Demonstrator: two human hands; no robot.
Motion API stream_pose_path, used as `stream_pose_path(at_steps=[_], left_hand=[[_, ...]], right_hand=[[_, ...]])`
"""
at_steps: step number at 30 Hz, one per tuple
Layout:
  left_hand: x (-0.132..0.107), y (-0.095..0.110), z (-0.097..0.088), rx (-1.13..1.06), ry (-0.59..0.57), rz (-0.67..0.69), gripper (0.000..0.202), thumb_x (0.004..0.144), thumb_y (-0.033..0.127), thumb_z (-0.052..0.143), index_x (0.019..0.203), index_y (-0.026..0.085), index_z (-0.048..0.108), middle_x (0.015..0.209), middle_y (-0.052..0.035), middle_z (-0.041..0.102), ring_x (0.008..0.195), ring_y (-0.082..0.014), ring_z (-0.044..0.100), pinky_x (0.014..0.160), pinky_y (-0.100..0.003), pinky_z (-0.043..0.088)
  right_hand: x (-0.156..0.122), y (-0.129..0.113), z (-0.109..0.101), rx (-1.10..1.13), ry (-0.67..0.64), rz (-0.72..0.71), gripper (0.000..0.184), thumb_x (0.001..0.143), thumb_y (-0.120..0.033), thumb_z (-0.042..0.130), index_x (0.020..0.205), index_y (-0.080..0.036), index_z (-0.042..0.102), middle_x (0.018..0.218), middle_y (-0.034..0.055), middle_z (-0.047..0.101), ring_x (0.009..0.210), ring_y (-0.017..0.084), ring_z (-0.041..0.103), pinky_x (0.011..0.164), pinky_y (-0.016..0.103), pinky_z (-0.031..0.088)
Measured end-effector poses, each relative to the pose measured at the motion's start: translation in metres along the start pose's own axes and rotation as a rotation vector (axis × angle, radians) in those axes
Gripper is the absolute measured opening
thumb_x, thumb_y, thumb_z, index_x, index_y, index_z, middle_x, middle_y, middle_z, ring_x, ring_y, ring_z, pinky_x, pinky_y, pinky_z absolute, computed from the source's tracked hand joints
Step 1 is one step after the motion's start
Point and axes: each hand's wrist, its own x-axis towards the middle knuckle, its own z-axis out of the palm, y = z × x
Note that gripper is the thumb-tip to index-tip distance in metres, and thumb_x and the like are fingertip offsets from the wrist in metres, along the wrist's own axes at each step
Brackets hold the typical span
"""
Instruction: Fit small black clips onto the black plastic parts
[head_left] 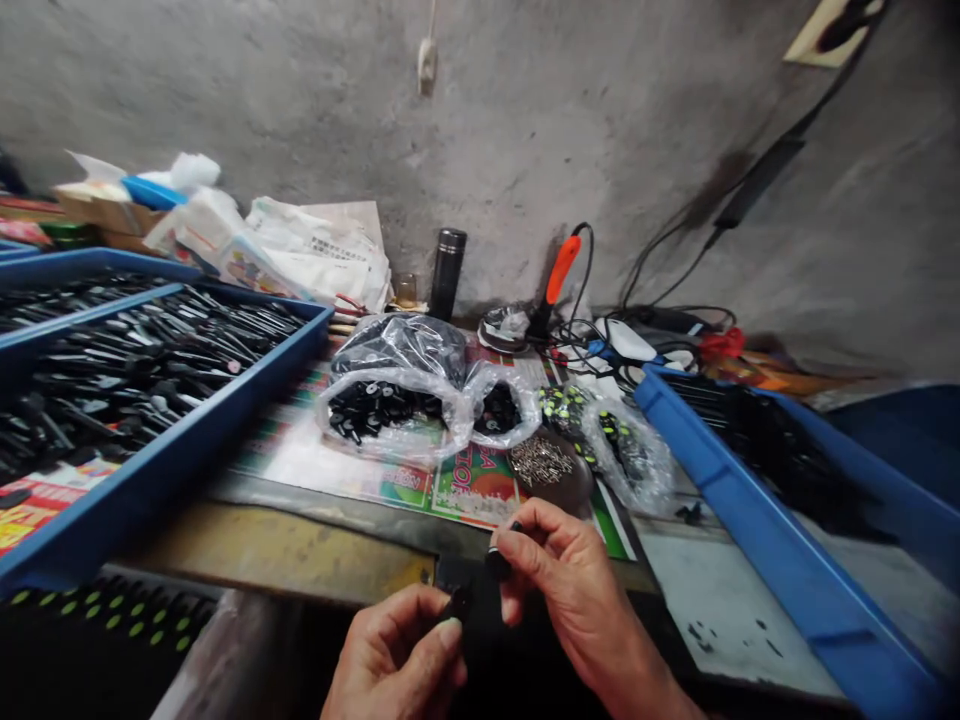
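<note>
Just off the front edge of the workbench, my left hand (409,650) pinches a small black part (459,603) between thumb and forefinger. A little higher and to the right, my right hand (559,570) is closed on a small black piece (496,562) with a rounded end. The two parts are apart, and their exact kind is too dark to make out. Beyond my hands lies a round dish of small metal pins (541,462). Behind it stand open plastic bags of small black parts (382,408) and a bag of black parts with yellow-green spots (626,450).
A blue tray (225,440) full of long black pieces is at the left. Another blue tray (757,520) with thin black pieces slants along the right. An orange-handled tool (562,270), cables and a black cylinder (448,272) stand by the wall.
</note>
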Motion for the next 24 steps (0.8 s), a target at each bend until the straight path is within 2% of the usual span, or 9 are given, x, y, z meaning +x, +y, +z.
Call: stream_pose_path(at_steps=[5, 10, 15, 20, 24], left_hand=[[-0.005, -0.001, 0.012, 0.042, -0.021, -0.080, 0.045, 0.063, 0.053, 0.086, 0.070, 0.014, 0.065, 0.051, 0.0031, 0.056, 0.036, -0.0007, 0.032, 0.037, -0.015, 0.014], [-0.007, -0.003, 0.020, 0.055, -0.041, -0.057, 0.042, 0.064, 0.050, 0.086, 0.071, 0.013, 0.068, 0.054, 0.0019, 0.058, 0.035, -0.0002, 0.030, 0.035, -0.015, 0.011], [-0.009, -0.005, 0.023, 0.074, -0.055, -0.058, 0.040, 0.065, 0.048, 0.086, 0.070, 0.013, 0.069, 0.052, 0.0028, 0.055, 0.036, -0.0004, 0.029, 0.035, -0.015, 0.010], [-0.011, -0.006, 0.023, 0.121, -0.092, -0.056, 0.041, 0.065, 0.050, 0.085, 0.071, 0.013, 0.069, 0.054, 0.0024, 0.055, 0.037, -0.0010, 0.029, 0.035, -0.015, 0.014], [-0.015, -0.007, 0.024, 0.204, -0.081, -0.007, 0.044, 0.068, 0.055, 0.080, 0.068, 0.013, 0.067, 0.052, 0.0038, 0.049, 0.040, -0.0027, 0.030, 0.038, -0.016, 0.016]], right_hand=[[-0.017, 0.010, -0.004, 0.052, 0.046, -0.020, 0.040, 0.081, -0.049, 0.077, 0.076, -0.015, 0.057, 0.049, -0.0048, 0.057, 0.037, 0.006, 0.052, 0.042, 0.013, 0.037], [-0.028, 0.015, -0.006, 0.099, 0.036, -0.042, 0.037, 0.082, -0.048, 0.077, 0.084, -0.015, 0.059, 0.053, -0.0043, 0.060, 0.040, 0.007, 0.056, 0.044, 0.013, 0.040], [-0.033, 0.017, -0.009, 0.129, 0.017, -0.038, 0.035, 0.082, -0.045, 0.077, 0.083, -0.014, 0.060, 0.050, -0.0026, 0.062, 0.041, 0.008, 0.057, 0.045, 0.013, 0.043], [-0.036, 0.022, -0.011, 0.243, -0.011, 0.009, 0.035, 0.078, -0.042, 0.081, 0.080, -0.015, 0.059, 0.051, -0.0032, 0.061, 0.036, 0.010, 0.057, 0.039, 0.014, 0.042], [-0.040, 0.025, -0.014, 0.221, -0.065, 0.015, 0.030, 0.081, -0.038, 0.079, 0.080, -0.014, 0.059, 0.051, -0.0019, 0.064, 0.038, 0.010, 0.059, 0.041, 0.014, 0.042]])
